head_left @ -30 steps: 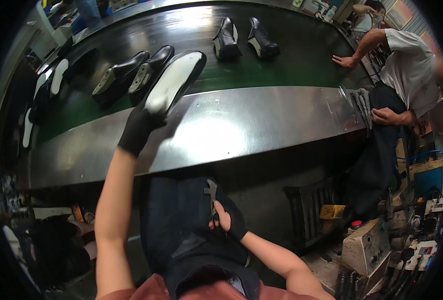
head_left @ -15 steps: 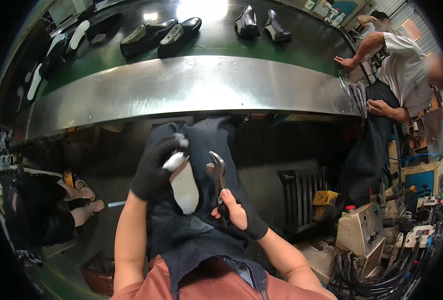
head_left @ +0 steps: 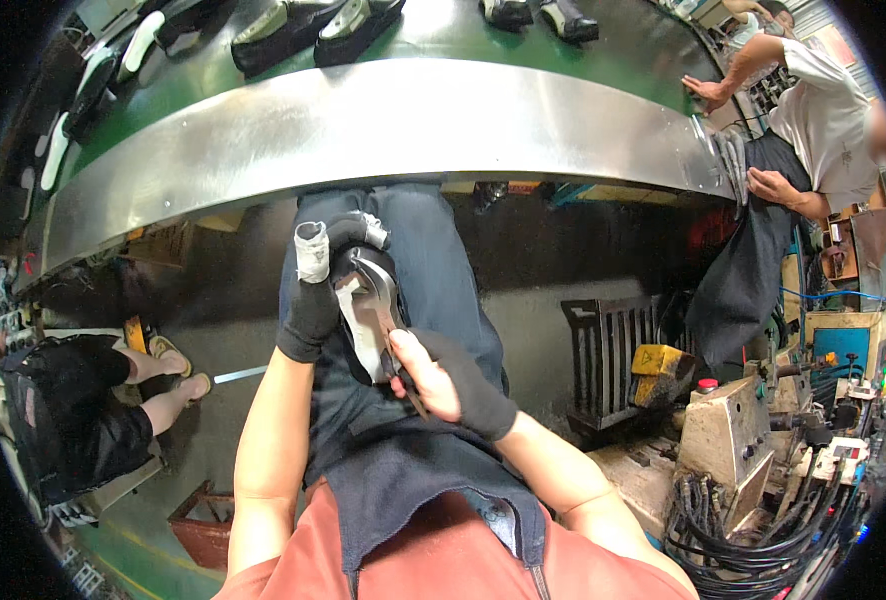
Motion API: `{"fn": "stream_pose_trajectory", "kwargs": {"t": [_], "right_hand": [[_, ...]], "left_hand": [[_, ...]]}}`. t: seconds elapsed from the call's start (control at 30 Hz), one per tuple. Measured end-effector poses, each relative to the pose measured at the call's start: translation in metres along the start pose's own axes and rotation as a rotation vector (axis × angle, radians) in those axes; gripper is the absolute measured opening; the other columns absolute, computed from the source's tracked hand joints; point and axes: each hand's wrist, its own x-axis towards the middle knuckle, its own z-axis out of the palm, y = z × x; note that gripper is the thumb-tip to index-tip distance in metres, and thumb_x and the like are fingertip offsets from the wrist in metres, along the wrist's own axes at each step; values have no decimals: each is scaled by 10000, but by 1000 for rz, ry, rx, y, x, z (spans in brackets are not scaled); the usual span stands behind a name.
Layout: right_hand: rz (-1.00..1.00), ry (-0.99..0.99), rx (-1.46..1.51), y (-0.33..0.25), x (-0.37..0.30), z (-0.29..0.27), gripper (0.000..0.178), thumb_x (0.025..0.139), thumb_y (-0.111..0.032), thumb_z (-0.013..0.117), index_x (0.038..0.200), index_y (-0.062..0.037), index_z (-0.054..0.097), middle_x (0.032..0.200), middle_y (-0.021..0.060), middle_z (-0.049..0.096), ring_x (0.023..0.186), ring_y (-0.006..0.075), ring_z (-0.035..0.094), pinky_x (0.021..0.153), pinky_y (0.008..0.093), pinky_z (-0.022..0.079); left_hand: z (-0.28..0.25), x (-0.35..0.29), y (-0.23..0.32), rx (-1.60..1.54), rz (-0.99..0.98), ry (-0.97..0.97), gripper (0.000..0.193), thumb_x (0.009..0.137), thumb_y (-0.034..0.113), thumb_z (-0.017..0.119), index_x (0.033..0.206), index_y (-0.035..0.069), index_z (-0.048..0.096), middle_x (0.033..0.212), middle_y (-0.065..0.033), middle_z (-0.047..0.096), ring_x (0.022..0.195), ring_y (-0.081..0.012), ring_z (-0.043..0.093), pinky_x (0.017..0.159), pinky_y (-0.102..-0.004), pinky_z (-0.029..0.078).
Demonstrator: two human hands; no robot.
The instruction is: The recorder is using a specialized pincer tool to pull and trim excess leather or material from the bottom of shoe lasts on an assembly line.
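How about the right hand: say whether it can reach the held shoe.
Likely yes: the right hand holds pliers over the shoe, and the left hand, gripping the far end, leaves room.

Yellow block (head_left: 662, 361), black cables (head_left: 725, 573) (looping)

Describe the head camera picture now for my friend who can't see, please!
Above the lap, a person's gloved left hand holds a dark shoe with a pale sole, while the gloved right hand holds metal pincers at it. Beyond, more shoes sit on a green surface with a wide metal edge; a co-worker is at right.
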Motion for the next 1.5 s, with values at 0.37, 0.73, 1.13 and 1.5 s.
{"fn": "stream_pose_trajectory", "kwargs": {"t": [0.37, 0.73, 1.13, 1.5], "right_hand": [[-678, 88, -652, 78, -11, 2, 175, 895, -172, 545, 852, -3, 561, 890, 197, 588, 788, 372, 589, 705, 404, 478], [-794, -172, -793, 111, -55, -36, 378, 620, -244, 704, 860, 11, 563, 1068, 194, 566, 984, 380, 598, 841, 447, 524], [-38, -196, -6, 6, -22, 3, 256, 995, -256, 452, 906, -34, 545, 794, 119, 556, 721, 280, 535, 682, 387, 436], [-477, -180, -573, 69, -11, -1, 359, 884, -191, 533, 1200, -28, 579, 1124, 210, 591, 996, 365, 599, 829, 431, 482]], "left_hand": [[12, -47, 26, -4, -118, 60, 370, 941, 292, 476, 1107, -12, 606, 1166, -177, 624, 1148, -277, 558, 1047, -382, 391], [36, -101, 39, -316, -642, 375, 369, 966, 135, 398, 1289, 14, 529, 1339, -71, 528, 1309, -169, 440, 1133, -309, 276], [-8, -11, 27, 352, 166, -171, 414, 768, 494, 615, 839, 93, 689, 942, -71, 654, 979, -262, 599, 1010, -421, 392], [3, -50, 35, 183, -22, -159, 491, 851, 482, 588, 1047, 37, 653, 1121, -151, 633, 1145, -309, 568, 1010, -433, 411]]}}
